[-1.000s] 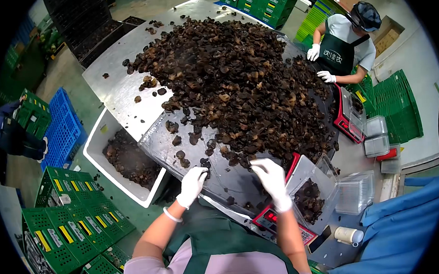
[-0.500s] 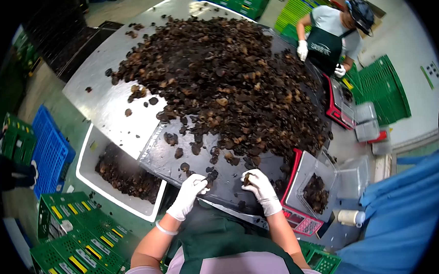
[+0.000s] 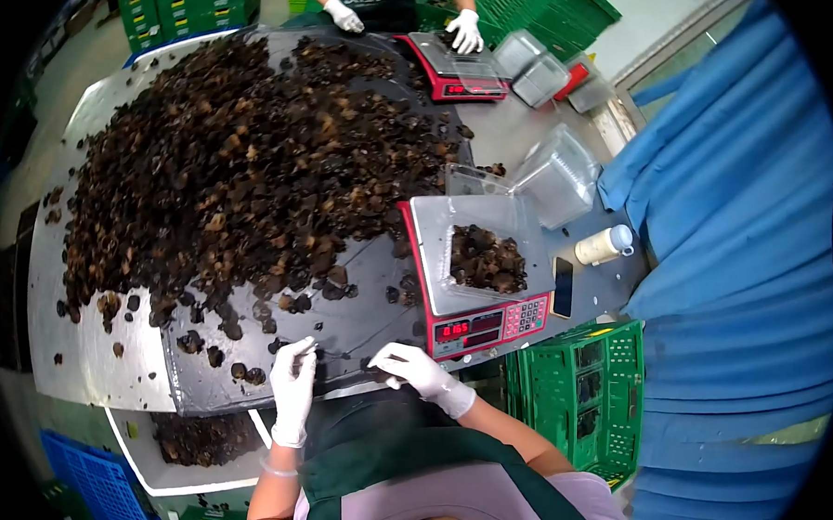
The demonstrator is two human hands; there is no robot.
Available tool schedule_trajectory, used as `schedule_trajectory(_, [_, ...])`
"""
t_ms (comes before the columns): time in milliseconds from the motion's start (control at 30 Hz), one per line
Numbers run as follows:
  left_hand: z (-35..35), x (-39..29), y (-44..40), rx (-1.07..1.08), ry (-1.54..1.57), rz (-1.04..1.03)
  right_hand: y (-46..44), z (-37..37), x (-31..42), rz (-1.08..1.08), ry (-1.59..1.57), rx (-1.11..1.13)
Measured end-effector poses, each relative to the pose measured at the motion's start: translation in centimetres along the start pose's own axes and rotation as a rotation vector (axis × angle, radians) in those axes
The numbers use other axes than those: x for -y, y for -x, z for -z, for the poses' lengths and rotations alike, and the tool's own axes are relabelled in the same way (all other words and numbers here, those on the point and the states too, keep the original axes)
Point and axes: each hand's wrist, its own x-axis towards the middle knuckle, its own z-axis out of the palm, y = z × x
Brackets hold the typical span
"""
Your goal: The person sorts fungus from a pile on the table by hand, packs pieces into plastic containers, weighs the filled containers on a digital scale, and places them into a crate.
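My left gloved hand [image 3: 292, 395]: fingers bent, grip I cannot tell | my right gloved hand [image 3: 426, 380]: half curled—also cannot tell if it grips | wood-ear mushroom heap [image 3: 245, 165]: ahead of both hands, on the table [image 3: 333, 264] | right of right hand: digital scale [image 3: 480, 324] with mushroom-filled clear tray [image 3: 451, 254]—display shows 0.165

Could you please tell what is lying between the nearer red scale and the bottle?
A dark phone lies between the scale and the bottle; the head view shows it.

blue curtain [image 3: 727, 246], folded; capped bottle [image 3: 598, 247] near phone [image 3: 563, 286]; blue pallet [image 3: 101, 492], lower left
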Motion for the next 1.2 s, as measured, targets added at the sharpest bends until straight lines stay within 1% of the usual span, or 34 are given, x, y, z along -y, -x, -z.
schedule_trajectory(33, [-0.3,-0.5,-0.1,0.000,-0.062,-0.064,1.3,0.9,0.5,0.090,0.018,-0.070])
schedule_trajectory(67, [-0.9,-0.5,-0.1,0.021,-0.145,-0.180,2.5,2.5,1.0,0.157,0.014,-0.112])
schedule_trajectory(100, [-1.7,-0.7,-0.1,0.077,-0.214,-0.241,4.3,3.0,3.9,0.194,0.191,-0.340])
schedule_trajectory(133, [-2.5,-0.8,0.0,0.131,-0.285,-0.298,5.1,5.4,4.9,0.240,0.251,-0.451])
schedule_trajectory(167, [-3.7,-0.8,0.1,0.198,-0.343,-0.351,5.8,7.3,6.3,0.373,0.252,-0.600])
schedule_trajectory(200, [-5.1,-0.6,0.1,0.225,-0.411,-0.484,6.8,8.7,8.8,0.471,0.360,-0.697])
schedule_trajectory(233, [-6.3,-0.2,0.0,0.287,-0.507,-0.548,6.5,10.9,9.6,0.662,0.509,-0.819])
schedule_trajectory(267, [-7.5,0.2,-0.1,0.348,-0.604,-0.611,6.8,12.1,11.3,0.578,0.515,-0.896])
schedule_trajectory(300, [-8.7,0.4,-0.1,0.383,-0.720,-0.611,6.1,13.8,11.8,0.639,0.562,-0.889])
schedule_trajectory(333, [-9.9,0.6,-0.1,0.387,-0.747,-0.583,5.1,15.6,11.8,0.700,0.611,-0.880])
schedule_trajectory(400, [-11.6,0.6,-0.1,0.382,-0.816,-0.584,3.5,17.7,11.8,0.716,0.644,-0.845])
schedule_trajectory(467, [-12.3,1.5,-0.2,0.432,-0.893,-0.595,3.9,18.5,11.9,0.760,0.509,-0.835])
schedule_trajectory(500, [-12.7,2.0,-0.2,0.422,-0.866,-0.603,5.1,17.8,12.5,0.751,0.487,-0.836])
schedule_trajectory(533, [-12.8,2.8,-0.4,0.354,-0.861,-0.595,5.0,18.1,12.0,0.772,0.416,-0.772])
schedule_trajectory(567, [-13.2,5.6,-0.2,0.304,-0.789,-0.572,4.5,19.3,10.1,0.667,0.209,-0.665])
schedule_trajectory(600, [-13.4,7.3,-0.6,0.202,-0.723,-0.543,8.2,13.2,14.0,0.635,0.206,-0.614])
schedule_trajectory(633, [-13.0,4.1,-0.5,0.236,-0.729,-0.641,5.9,16.6,9.4,0.660,0.237,-0.391])
schedule_trajectory(667, [-13.7,5.8,-1.0,0.139,-0.632,-0.606,3.5,20.1,5.0,0.669,0.255,-0.163])
schedule_trajectory(700, [-13.2,6.0,-1.6,0.041,-0.655,-0.539,5.8,16.7,6.3,0.451,0.536,-0.108])
schedule_trajectory(733, [-13.1,5.8,-1.8,-0.016,-0.650,-0.481,1.7,17.4,2.3,0.514,0.412,0.109])
schedule_trajectory(800, [-10.8,3.9,-3.0,-0.173,-0.701,-0.475,0.2,13.3,1.2,0.335,0.505,0.469])
schedule_trajectory(833, [-9.5,2.7,-3.2,-0.252,-0.713,-0.473,-0.2,11.0,1.3,0.261,0.510,0.577])
schedule_trajectory(867, [-7.9,1.5,-3.2,-0.307,-0.682,-0.454,-1.2,8.7,1.5,0.216,0.491,0.646])
schedule_trajectory(933, [-4.6,-0.3,-2.0,-0.481,-0.678,-0.440,-2.7,4.8,2.2,0.155,0.452,0.724])
schedule_trajectory(1000, [-0.1,-1.2,-0.3,-0.581,-0.767,-0.499,-3.9,1.8,2.5,0.114,0.416,0.773])
schedule_trajectory(1067, [4.8,-1.7,2.5,-0.758,-0.759,-0.462,-4.9,-0.7,2.6,0.079,0.392,0.811])
schedule_trajectory(1133, [9.8,-0.7,6.0,-0.884,-0.652,-0.186,-5.7,-3.3,2.5,0.043,0.386,0.849])
schedule_trajectory(1200, [13.5,1.1,9.8,-1.175,-0.847,-0.100,-6.4,-5.7,2.2,0.010,0.370,0.876])
